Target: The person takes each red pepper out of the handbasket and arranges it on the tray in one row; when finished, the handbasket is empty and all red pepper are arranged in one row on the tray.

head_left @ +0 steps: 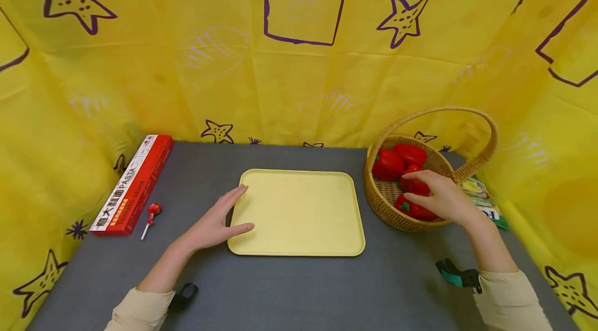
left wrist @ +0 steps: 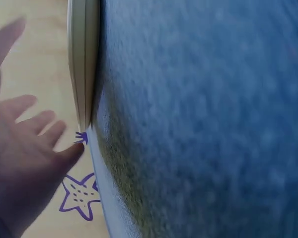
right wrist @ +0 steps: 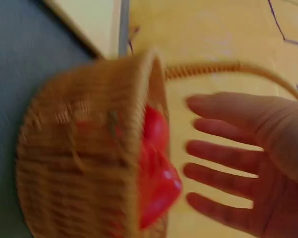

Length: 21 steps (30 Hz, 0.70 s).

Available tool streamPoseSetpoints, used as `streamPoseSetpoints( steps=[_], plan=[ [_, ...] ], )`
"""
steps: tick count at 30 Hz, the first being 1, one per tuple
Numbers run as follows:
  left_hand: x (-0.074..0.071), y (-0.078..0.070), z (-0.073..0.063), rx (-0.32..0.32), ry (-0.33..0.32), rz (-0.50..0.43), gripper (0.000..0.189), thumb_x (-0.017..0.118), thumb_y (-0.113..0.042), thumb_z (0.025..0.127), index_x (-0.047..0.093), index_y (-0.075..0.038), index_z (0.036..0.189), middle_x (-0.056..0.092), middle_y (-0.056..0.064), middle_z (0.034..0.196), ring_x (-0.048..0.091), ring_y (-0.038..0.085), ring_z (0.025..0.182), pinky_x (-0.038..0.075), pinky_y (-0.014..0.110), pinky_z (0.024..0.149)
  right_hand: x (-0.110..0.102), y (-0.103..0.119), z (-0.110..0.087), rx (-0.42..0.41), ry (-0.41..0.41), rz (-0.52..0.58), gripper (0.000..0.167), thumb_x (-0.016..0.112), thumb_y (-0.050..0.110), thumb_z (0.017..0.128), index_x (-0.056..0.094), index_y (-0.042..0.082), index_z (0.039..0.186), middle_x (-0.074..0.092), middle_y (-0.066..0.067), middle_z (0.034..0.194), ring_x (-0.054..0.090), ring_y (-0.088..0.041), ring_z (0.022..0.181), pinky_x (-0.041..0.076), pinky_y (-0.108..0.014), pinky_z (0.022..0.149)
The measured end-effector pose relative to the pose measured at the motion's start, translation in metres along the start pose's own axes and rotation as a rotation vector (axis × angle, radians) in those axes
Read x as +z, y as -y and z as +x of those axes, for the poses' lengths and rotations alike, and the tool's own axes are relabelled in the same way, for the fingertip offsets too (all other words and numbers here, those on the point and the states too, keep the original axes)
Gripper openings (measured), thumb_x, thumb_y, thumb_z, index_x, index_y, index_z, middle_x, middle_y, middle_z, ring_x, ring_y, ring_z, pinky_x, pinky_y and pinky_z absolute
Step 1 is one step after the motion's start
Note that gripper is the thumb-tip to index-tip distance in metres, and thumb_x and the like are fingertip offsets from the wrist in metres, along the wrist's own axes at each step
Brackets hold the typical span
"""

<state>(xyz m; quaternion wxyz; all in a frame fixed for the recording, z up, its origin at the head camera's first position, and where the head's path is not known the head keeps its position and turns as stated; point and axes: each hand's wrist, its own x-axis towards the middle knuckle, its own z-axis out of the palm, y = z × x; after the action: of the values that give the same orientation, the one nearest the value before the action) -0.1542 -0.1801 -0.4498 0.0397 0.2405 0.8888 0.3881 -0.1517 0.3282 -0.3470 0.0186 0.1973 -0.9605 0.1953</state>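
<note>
A wicker basket (head_left: pixel 392 211) with a tall arched handle stands at the right and holds several red bell peppers (head_left: pixel 389 165). Over its opening hovers my right hand (head_left: pixel 441 196), fingers spread and apart from the peppers in the right wrist view, with nothing held. My left hand (head_left: pixel 212 224) is at the left edge of a pale yellow tray (head_left: pixel 299 211), thumb and fingers spread and holding nothing. Whether it touches the tray rim, I cannot tell. In the left wrist view its fingers appear loosely extended beside the tray's edge.
On the left lie a red and white pasta box (head_left: pixel 133 185) and a red lollipop (head_left: pixel 151 215) with a white stick. A green and white packet (head_left: pixel 483 201) lies behind the basket's right side. Yellow patterned cloth (head_left: pixel 280 87) hangs around the grey table (head_left: pixel 299 289).
</note>
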Motion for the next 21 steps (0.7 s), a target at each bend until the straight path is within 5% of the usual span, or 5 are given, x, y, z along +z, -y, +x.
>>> streamPoseSetpoints(
  steps=[7,13,21],
  plan=[
    [0.0,0.009,-0.002,-0.036,0.168,0.046,0.122,0.079,-0.053,0.075,0.004,0.0,0.155,0.0,0.018,0.162,0.001,0.036,0.147,0.003,0.062,0.112,-0.015,-0.012,-0.006,0.038,0.197,-0.002,0.052,0.076,0.022,0.085,0.058,-0.003,0.128,0.057,-0.025,0.128,0.053,-0.044,0.115,0.044,-0.059,0.091],
    [-0.002,0.018,-0.002,-0.067,0.229,0.075,0.132,0.08,-0.058,0.071,-0.005,0.001,0.154,-0.008,0.016,0.162,-0.005,0.033,0.148,0.0,0.06,0.113,-0.013,-0.014,-0.002,0.034,0.269,-0.018,0.057,0.078,0.026,0.083,0.057,-0.003,0.128,0.055,-0.027,0.129,0.051,-0.046,0.117,0.044,-0.059,0.092],
    [-0.002,0.026,-0.003,-0.03,0.259,0.06,0.135,0.082,-0.055,0.07,-0.008,0.0,0.154,-0.012,0.016,0.161,-0.006,0.032,0.148,-0.003,0.059,0.113,-0.007,-0.025,-0.005,0.003,0.293,-0.037,0.059,0.08,0.023,0.08,0.058,-0.004,0.127,0.057,-0.027,0.126,0.05,-0.048,0.116,0.042,-0.06,0.093]
  ],
)
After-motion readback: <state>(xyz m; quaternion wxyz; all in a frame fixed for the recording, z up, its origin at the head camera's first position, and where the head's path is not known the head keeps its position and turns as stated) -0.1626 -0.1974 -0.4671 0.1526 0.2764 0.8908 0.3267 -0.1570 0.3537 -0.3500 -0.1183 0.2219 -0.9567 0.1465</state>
